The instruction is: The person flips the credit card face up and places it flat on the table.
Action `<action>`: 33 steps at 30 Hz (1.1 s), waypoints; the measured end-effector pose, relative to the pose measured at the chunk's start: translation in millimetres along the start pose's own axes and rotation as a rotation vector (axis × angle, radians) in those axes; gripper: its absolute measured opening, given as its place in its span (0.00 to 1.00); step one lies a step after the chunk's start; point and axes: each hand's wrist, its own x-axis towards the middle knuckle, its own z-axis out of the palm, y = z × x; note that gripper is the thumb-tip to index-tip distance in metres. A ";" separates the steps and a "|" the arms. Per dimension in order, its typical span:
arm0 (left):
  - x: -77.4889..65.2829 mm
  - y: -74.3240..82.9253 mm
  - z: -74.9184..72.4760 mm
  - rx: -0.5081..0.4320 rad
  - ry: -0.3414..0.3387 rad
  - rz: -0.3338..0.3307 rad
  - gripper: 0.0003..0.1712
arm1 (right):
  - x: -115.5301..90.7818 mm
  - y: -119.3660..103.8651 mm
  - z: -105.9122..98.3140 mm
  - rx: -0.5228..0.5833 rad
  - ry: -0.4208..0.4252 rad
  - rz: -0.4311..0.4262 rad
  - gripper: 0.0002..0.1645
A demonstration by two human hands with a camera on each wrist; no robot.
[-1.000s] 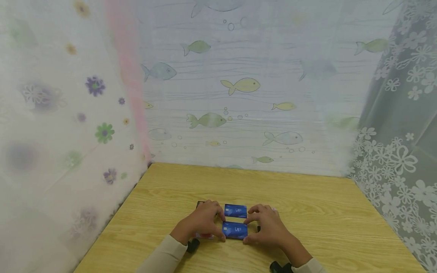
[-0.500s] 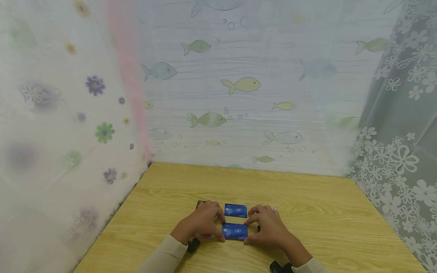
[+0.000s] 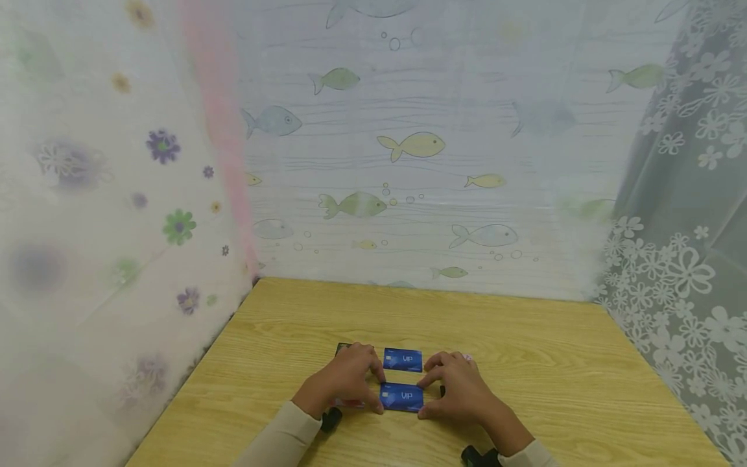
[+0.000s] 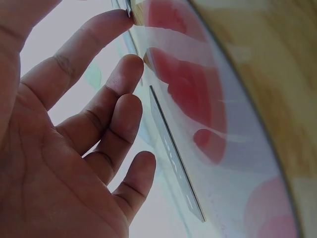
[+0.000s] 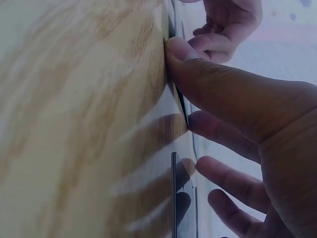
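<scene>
A blue VIP card (image 3: 401, 397) lies near the front of the table, between both hands. My left hand (image 3: 348, 376) pinches its left corners with thumb and index finger. Its right corners are held the same way by my right hand (image 3: 458, 388). Just beyond it lies another blue VIP card (image 3: 403, 359), apart from the hands. Partly covered by the left hand are a dark card (image 3: 343, 348) and a red-and-white card (image 4: 193, 94), the latter large in the left wrist view. Beneath the right fingers, a card shows edge-on (image 5: 184, 198) in the right wrist view.
The cards are on a wood-grain table (image 3: 525, 350). A fish-patterned curtain (image 3: 408, 194) hangs behind it, with flowered curtains left and right. Black devices (image 3: 480, 456) are strapped at the wrists.
The nearer blue card has shifted very slightly toward the person, with thumbs and index fingers still at its corners. The farther card and the hands look almost the same.
</scene>
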 end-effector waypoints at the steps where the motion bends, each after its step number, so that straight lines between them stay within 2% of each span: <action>1: -0.5 0.8 -0.6 0.000 0.000 -0.001 0.22 | 0.0 0.0 -0.2 0.001 -0.001 0.000 0.27; 9: -3.0 4.3 -5.2 -0.016 -0.005 -0.016 0.21 | -0.6 -0.9 -1.4 -0.022 -0.002 -0.007 0.26; 16: -4.6 4.0 -7.3 -0.011 -0.009 0.007 0.19 | -1.6 -2.8 -3.2 -0.031 0.001 -0.006 0.22; 25: -3.6 3.6 -5.8 -0.006 -0.008 0.004 0.19 | -2.8 -4.2 -4.4 -0.032 0.005 -0.010 0.21; 29: -3.0 2.7 -5.2 -0.007 -0.014 0.014 0.21 | -3.4 -4.2 -4.5 -0.033 -0.001 -0.011 0.22; 33: -2.9 4.2 -7.7 -0.051 -0.035 0.016 0.26 | -5.8 -3.9 -9.3 -0.021 0.016 -0.005 0.24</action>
